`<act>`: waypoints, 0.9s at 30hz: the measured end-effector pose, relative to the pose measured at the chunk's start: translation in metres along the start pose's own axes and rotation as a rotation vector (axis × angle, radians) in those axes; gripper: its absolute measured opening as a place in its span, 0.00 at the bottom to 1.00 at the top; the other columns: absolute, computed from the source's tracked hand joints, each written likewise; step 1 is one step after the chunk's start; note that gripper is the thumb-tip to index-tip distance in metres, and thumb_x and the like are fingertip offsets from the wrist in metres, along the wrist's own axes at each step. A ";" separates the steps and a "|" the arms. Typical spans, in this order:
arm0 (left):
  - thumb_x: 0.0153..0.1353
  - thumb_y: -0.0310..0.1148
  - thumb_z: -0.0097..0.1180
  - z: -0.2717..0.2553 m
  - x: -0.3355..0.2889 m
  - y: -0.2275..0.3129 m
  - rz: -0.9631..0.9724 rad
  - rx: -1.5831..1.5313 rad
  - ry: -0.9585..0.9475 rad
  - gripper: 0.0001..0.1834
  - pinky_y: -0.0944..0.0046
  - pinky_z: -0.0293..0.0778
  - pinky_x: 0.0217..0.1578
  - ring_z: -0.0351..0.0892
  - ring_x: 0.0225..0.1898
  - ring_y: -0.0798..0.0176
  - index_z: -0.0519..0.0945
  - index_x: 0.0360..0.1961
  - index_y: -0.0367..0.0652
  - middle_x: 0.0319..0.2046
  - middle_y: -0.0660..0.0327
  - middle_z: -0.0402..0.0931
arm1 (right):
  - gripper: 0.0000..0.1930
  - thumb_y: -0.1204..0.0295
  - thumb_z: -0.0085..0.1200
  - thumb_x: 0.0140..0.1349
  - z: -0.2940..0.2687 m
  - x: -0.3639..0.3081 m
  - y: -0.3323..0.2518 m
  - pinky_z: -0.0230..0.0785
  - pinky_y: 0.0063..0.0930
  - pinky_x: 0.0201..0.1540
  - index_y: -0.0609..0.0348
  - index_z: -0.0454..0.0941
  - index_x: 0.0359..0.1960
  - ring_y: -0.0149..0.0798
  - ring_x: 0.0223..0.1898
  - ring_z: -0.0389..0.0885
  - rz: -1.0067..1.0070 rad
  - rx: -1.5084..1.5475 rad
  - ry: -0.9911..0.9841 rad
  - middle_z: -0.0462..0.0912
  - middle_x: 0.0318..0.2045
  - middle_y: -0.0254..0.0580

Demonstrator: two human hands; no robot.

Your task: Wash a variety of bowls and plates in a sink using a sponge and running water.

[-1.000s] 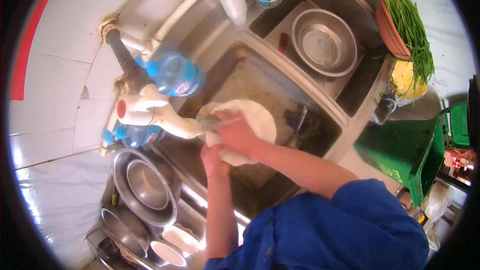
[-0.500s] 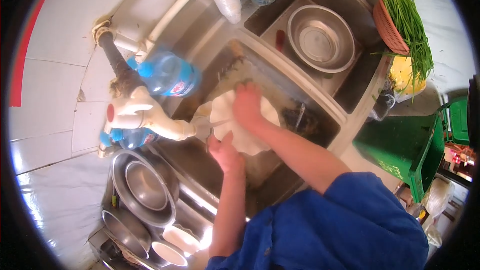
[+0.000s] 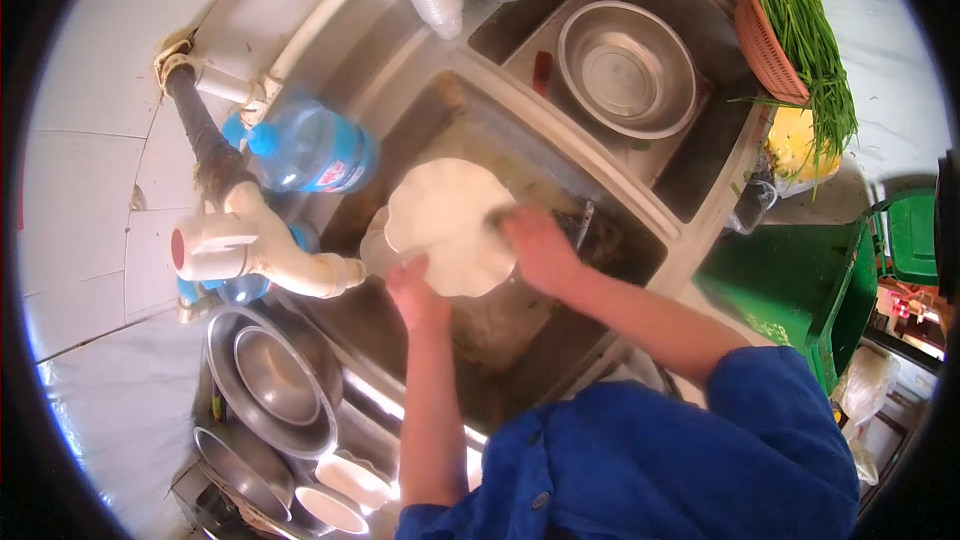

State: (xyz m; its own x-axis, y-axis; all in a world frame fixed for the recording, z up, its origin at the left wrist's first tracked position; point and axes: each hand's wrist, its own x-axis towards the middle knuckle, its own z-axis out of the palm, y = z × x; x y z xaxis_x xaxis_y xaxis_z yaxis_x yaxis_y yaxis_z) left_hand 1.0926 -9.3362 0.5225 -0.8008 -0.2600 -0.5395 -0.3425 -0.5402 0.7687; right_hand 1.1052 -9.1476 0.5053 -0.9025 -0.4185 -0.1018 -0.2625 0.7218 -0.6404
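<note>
A white plate with a scalloped rim [image 3: 445, 215] is tilted over the sink basin [image 3: 590, 340]. My left hand [image 3: 418, 298] grips its near edge, fingers closed on the rim. At the plate's right side is my right hand [image 3: 540, 248], slightly blurred, with its fingers closed on a small dark scrubbing pad [image 3: 496, 221] against the surface. Part of another pale scalloped rim [image 3: 374, 240] shows behind the plate on the left, close to the mouth of the white tap [image 3: 325, 275].
Beyond the divider, a second basin holds a steel bowl [image 3: 627, 70]. Large water bottles [image 3: 315, 148] stand left of the sink, with steel basins [image 3: 275, 375] below. At right are a basket of green stalks [image 3: 775, 45] and a green bin [image 3: 775, 285].
My right hand has swept from the plate's upper middle to its right edge, with the dark pad now showing. My left hand still holds the near rim, and the view has shifted slightly.
</note>
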 end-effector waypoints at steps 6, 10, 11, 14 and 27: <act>0.53 0.18 0.48 0.006 -0.019 -0.015 0.170 0.182 -0.010 0.16 0.63 0.73 0.41 0.76 0.39 0.63 0.78 0.45 0.30 0.40 0.57 0.78 | 0.20 0.78 0.53 0.51 0.032 0.033 -0.053 0.70 0.48 0.52 0.67 0.73 0.49 0.59 0.50 0.73 0.160 -0.022 0.260 0.76 0.42 0.62; 0.53 0.17 0.48 0.020 -0.053 -0.008 0.226 0.266 0.012 0.19 0.63 0.73 0.40 0.76 0.39 0.63 0.77 0.47 0.30 0.42 0.56 0.79 | 0.18 0.79 0.54 0.49 0.047 0.062 -0.002 0.70 0.49 0.52 0.67 0.74 0.44 0.60 0.49 0.75 0.599 0.071 0.248 0.76 0.46 0.67; 0.52 0.17 0.47 0.016 -0.055 -0.003 0.215 0.301 0.026 0.19 0.63 0.73 0.41 0.76 0.39 0.63 0.77 0.47 0.30 0.42 0.56 0.79 | 0.18 0.79 0.54 0.49 0.050 0.060 -0.024 0.70 0.49 0.52 0.67 0.74 0.44 0.60 0.49 0.75 0.591 0.072 0.237 0.76 0.46 0.67; 0.52 0.16 0.47 0.002 -0.059 0.003 0.175 0.257 0.056 0.20 0.63 0.74 0.42 0.76 0.40 0.63 0.77 0.48 0.30 0.42 0.56 0.79 | 0.20 0.76 0.53 0.52 0.032 0.053 -0.072 0.66 0.52 0.57 0.75 0.73 0.46 0.62 0.52 0.74 0.272 0.120 0.111 0.77 0.46 0.68; 0.61 0.23 0.47 -0.016 -0.048 -0.023 0.016 0.170 -0.078 0.24 0.54 0.72 0.55 0.75 0.55 0.55 0.68 0.61 0.37 0.55 0.53 0.73 | 0.15 0.78 0.47 0.54 0.061 0.096 -0.055 0.66 0.48 0.59 0.69 0.77 0.43 0.67 0.51 0.74 0.322 0.208 0.336 0.78 0.45 0.68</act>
State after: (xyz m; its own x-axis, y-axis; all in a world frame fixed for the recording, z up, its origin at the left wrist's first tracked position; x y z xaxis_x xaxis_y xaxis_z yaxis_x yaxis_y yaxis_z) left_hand 1.1469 -9.3237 0.5257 -0.8399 -0.2012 -0.5041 -0.4026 -0.3918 0.8273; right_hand 1.0540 -9.2607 0.4840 -0.9954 0.0326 -0.0904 0.0900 0.6455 -0.7585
